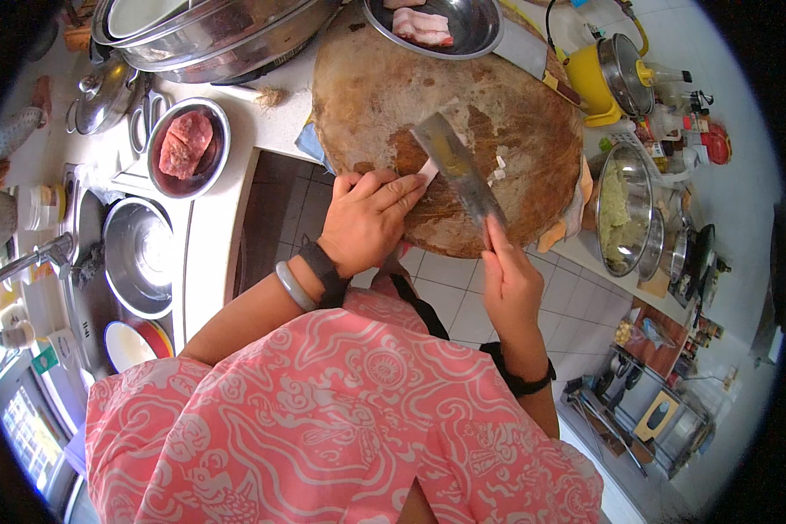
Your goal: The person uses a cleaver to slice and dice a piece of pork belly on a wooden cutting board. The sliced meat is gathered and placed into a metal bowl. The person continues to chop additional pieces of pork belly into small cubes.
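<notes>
My right hand [512, 278] grips the handle of a cleaver [455, 164], its broad blade slanting up and left over a round wooden chopping board [380, 85]. With its fingertips, my left hand [370, 219] presses a pale strip of fatty meat [428, 170] onto the board. The strip's far end meets the blade's left side. Right of the cleaver lie several small white diced pieces [498, 171]. At the board's far edge, a metal pan [478, 39] contains slices of streaky pork [422, 26].
Left of the board stands a metal bowl [219, 167] with a lump of red meat [187, 144]. A large steamer pot [236, 46] is behind it. Scissors [145, 121] lie nearby. On the right are a bowl [643, 242] of shredded pale-green vegetable [614, 209] and a yellow container [583, 78].
</notes>
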A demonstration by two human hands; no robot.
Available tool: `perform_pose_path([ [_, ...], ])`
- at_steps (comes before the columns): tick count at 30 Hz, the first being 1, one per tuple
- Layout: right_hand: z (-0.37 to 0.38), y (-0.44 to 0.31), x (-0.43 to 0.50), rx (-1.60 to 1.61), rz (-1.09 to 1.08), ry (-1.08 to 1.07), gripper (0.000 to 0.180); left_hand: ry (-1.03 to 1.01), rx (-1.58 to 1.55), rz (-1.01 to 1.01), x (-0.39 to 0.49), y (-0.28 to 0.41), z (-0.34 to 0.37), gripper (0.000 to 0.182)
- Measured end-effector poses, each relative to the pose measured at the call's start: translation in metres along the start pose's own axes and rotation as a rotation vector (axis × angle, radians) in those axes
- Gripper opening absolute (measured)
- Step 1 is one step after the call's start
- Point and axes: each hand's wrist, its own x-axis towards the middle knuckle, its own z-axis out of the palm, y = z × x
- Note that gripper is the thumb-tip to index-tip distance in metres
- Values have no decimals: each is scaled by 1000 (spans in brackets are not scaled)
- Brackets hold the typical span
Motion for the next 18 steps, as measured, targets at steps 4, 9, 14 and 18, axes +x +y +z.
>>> perform_pose_path([
  [4, -15, 1, -22, 13, 64, -51, 46, 6, -1, 3, 0, 0, 0, 53],
  [9, -12, 7, -32, -54, 83, -130, 47, 11, -25, 5, -2, -2, 2, 47],
  [14, -17, 6, -43, -94, 66, -195, 48, 10, -23, 11, -4, -4, 5, 36],
  [18, -18, 7, -52, -107, 55, -201, 51, 15, -28, 1, -4, -3, 5, 32],
])
